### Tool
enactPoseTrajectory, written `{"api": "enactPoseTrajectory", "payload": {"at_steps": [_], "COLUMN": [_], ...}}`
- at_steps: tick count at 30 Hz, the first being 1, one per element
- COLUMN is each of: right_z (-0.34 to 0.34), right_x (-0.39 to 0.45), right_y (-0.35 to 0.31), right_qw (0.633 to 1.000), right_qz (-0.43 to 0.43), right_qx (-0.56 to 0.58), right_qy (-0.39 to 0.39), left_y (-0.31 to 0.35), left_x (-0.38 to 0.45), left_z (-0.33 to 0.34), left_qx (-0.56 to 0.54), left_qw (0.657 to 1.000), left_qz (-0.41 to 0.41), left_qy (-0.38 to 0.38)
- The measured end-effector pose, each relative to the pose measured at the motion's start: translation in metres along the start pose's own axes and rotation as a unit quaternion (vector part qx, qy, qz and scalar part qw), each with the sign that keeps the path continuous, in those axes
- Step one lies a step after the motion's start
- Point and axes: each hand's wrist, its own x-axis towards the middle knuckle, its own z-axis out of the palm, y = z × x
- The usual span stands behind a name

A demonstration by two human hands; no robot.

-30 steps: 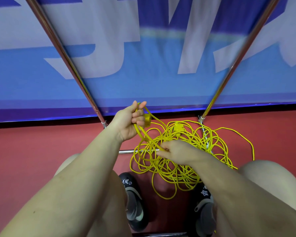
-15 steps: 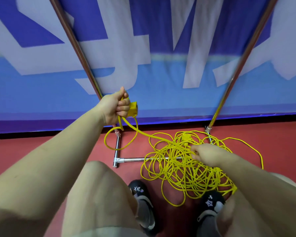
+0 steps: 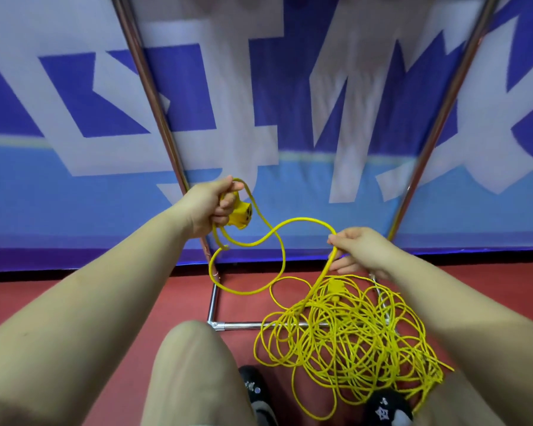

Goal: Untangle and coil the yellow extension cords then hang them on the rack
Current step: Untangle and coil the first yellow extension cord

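Observation:
A tangled pile of yellow extension cord (image 3: 348,336) lies on the red floor over the rack's base bar (image 3: 243,325). My left hand (image 3: 208,207) is raised and closed around the yellow socket end (image 3: 240,215) plus a loop of cord. From it a strand arcs across to my right hand (image 3: 359,249), which pinches the cord between thumb and fingers above the pile. One loose loop (image 3: 282,262) hangs between the two hands. A second yellow plug (image 3: 335,287) rests on top of the pile. The rack's two slanted metal poles (image 3: 154,96) rise on either side.
A blue and white banner (image 3: 259,118) fills the wall behind the rack. My bent knees and black shoes (image 3: 256,392) are at the bottom, close to the pile. The right pole (image 3: 437,124) stands just behind my right hand.
Both hands have risen. My right hand left the pile and lifted a strand up, drawing cord out between the hands. The left hand keeps hold of the socket end.

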Motion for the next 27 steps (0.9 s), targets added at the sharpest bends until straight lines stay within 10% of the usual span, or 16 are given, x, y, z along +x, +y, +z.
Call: {"api": "enactPoseTrajectory", "payload": {"at_steps": [12,27], "right_z": [0.013,-0.001], "right_x": [-0.006,-0.014], "right_y": [-0.075,-0.098], "right_qw": [0.912,0.88], "right_qz": [0.061,0.03], "right_qx": [0.4,0.473], "right_qy": [0.059,0.037], "left_y": [-0.022,-0.04], "left_x": [-0.001,-0.014], "left_z": [0.039,0.071], "left_qx": [0.07,0.173], "left_qw": [0.995,0.979], "left_qz": [0.009,0.062], "left_qy": [-0.064,-0.085]}}
